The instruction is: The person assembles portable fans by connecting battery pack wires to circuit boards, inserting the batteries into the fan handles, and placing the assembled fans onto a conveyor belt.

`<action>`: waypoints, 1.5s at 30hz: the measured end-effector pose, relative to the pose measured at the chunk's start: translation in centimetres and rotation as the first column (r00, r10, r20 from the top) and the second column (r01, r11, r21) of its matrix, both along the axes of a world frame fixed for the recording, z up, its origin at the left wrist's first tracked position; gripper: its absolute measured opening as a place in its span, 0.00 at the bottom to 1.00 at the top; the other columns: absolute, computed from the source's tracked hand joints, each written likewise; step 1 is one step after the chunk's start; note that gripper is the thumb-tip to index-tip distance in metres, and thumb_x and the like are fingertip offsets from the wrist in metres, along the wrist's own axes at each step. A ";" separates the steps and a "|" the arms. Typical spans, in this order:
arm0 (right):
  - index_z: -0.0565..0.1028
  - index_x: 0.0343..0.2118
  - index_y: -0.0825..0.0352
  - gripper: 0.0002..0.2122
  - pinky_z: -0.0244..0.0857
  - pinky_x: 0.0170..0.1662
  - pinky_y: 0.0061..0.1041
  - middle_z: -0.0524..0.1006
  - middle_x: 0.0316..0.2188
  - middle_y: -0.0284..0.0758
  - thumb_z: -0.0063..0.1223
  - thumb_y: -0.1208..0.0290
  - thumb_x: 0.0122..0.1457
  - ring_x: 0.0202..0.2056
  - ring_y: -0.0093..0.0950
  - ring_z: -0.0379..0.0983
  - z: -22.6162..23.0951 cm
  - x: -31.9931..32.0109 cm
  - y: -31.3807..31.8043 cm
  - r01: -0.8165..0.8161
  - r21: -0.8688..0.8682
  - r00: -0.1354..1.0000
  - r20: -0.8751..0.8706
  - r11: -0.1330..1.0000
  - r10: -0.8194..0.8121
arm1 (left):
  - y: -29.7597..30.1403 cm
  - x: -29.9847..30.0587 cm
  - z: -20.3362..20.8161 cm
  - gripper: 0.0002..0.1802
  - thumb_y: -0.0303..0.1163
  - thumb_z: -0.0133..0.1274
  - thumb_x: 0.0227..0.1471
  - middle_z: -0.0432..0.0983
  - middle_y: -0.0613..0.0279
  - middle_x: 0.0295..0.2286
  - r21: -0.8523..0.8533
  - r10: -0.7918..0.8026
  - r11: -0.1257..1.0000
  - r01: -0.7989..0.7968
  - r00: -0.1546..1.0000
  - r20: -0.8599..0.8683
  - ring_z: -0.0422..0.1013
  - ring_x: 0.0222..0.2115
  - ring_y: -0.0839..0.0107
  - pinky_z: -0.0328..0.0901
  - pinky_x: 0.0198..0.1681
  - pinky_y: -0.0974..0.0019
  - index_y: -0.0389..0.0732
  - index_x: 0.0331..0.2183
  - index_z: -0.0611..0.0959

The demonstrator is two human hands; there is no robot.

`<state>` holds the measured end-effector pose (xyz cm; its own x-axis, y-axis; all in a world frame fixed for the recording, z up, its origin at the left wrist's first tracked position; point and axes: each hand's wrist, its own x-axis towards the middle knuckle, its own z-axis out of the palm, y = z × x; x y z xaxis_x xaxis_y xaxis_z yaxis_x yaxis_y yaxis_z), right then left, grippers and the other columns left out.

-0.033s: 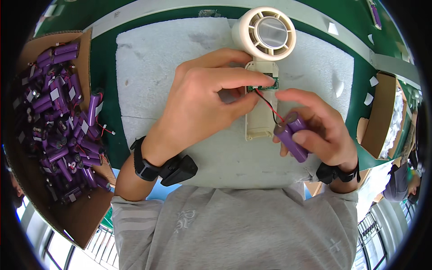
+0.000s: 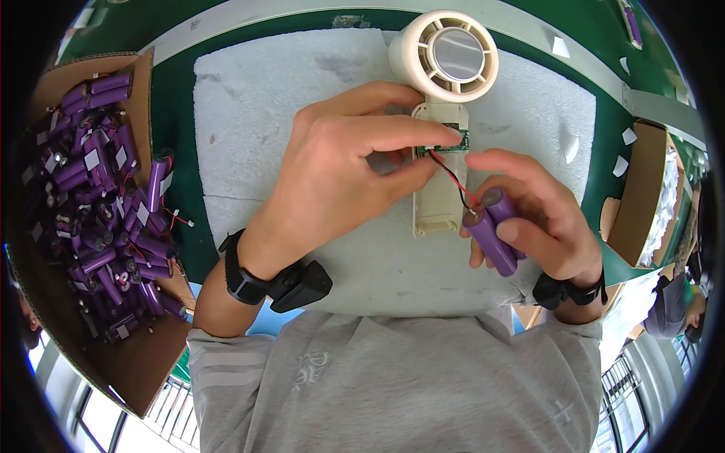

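A cream hand-held fan [image 2: 445,57] lies on a white foam pad [image 2: 257,113], its handle open and a small green circuit board [image 2: 461,138] showing inside. My left hand [image 2: 347,166] pinches thumb and forefinger on the wire plug [image 2: 432,151] at that board. Red and black wires [image 2: 453,181] run from there to a purple two-cell battery pack [image 2: 495,234]. My right hand [image 2: 540,219] grips the pack just right of the handle's lower end. Both wrists wear black bands.
A cardboard box [image 2: 143,370] on the left holds several purple battery packs [image 2: 98,189] with wires. Another cardboard box [image 2: 642,196] with white contents stands at the right. The green table [image 2: 174,68] carries small white paper scraps near the back right.
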<state>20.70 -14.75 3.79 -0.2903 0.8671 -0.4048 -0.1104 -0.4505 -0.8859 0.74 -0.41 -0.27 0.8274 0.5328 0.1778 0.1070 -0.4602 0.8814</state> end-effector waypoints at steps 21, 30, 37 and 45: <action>0.72 0.46 0.69 0.35 0.68 0.42 0.36 0.70 0.42 0.43 0.66 0.81 0.23 0.41 0.41 0.71 -0.8 -2.5 0.1 -0.257 0.700 0.803 0.538 0.667 -0.255 | -0.1 -0.1 -0.5 0.18 0.22 0.68 0.33 0.79 0.51 0.37 0.166 0.020 0.986 -0.031 0.998 0.067 0.78 0.26 0.70 0.71 0.26 0.74 0.42 0.33 0.87; 0.74 0.44 0.71 0.35 0.68 0.41 0.38 0.74 0.40 0.45 0.70 0.71 0.24 0.40 0.43 0.71 -1.8 -3.5 -0.2 -0.319 0.720 0.720 0.607 0.616 -0.337 | -0.5 0.0 -0.4 0.19 0.22 0.67 0.33 0.79 0.50 0.37 0.220 0.029 0.974 -0.047 0.996 0.085 0.77 0.24 0.70 0.70 0.24 0.73 0.41 0.34 0.87; 0.76 0.40 0.69 0.24 0.70 0.40 0.33 0.75 0.40 0.41 0.63 0.73 0.33 0.40 0.37 0.73 -1.4 -3.9 0.6 -0.381 0.663 0.629 0.697 0.645 -0.345 | -0.4 -0.2 0.0 0.17 0.20 0.65 0.35 0.80 0.52 0.34 0.226 0.005 0.974 -0.017 0.998 0.056 0.77 0.24 0.70 0.69 0.24 0.74 0.40 0.34 0.86; 0.77 0.40 0.70 0.24 0.71 0.41 0.34 0.74 0.43 0.41 0.63 0.74 0.33 0.43 0.39 0.73 -1.7 -4.3 0.4 -0.371 0.638 0.562 0.732 0.675 -0.384 | -0.1 -0.2 -0.4 0.13 0.19 0.64 0.39 0.81 0.54 0.31 0.149 0.008 0.989 -0.020 0.997 0.078 0.78 0.26 0.69 0.70 0.25 0.75 0.38 0.32 0.86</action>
